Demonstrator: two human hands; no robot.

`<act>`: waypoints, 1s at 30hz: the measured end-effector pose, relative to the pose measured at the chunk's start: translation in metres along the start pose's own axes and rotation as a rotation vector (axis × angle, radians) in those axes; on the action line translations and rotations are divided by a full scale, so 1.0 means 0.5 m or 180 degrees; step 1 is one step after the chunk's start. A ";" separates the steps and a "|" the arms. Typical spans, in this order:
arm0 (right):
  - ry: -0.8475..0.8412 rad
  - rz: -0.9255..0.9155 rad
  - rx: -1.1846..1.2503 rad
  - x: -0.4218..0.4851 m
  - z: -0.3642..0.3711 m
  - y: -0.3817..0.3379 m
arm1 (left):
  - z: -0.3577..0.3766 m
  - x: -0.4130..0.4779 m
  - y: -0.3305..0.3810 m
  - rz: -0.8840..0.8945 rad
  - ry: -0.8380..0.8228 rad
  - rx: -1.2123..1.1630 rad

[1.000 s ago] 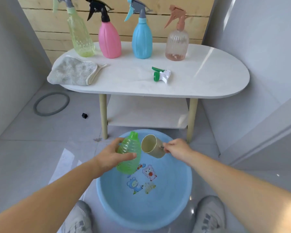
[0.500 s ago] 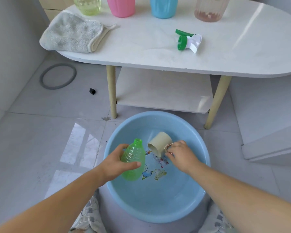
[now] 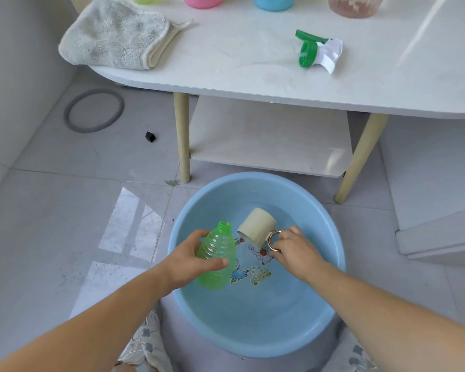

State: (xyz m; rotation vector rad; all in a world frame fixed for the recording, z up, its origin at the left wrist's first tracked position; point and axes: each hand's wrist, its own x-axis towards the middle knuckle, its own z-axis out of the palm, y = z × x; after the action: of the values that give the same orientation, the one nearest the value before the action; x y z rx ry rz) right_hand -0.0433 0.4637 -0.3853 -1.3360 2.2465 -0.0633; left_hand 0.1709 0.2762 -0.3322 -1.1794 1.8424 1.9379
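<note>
One green bottle, one cup

Beyond my left hand and right hand stands a white table on pale wooden legs, with a white shelf under its top. A streak of light crosses the top, well past my right hand. The floor is laid with large grey tiles. Just left of my left hand it carries a bright glare, split into panes. A pale grey wall rises far to that hand's left. Right of my right hand, a white ledge runs along the floor.
</note>
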 end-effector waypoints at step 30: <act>0.0435 0.0805 0.3244 -0.058 -0.259 -0.097 | -0.027 -0.107 0.121 0.0666 0.0119 -0.0106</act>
State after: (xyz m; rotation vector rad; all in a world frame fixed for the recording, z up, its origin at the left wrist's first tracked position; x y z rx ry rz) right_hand -0.0522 0.4344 -0.2472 -0.4965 1.9638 -1.0664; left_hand 0.1720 0.2717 -0.2503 -1.0769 2.0329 2.0756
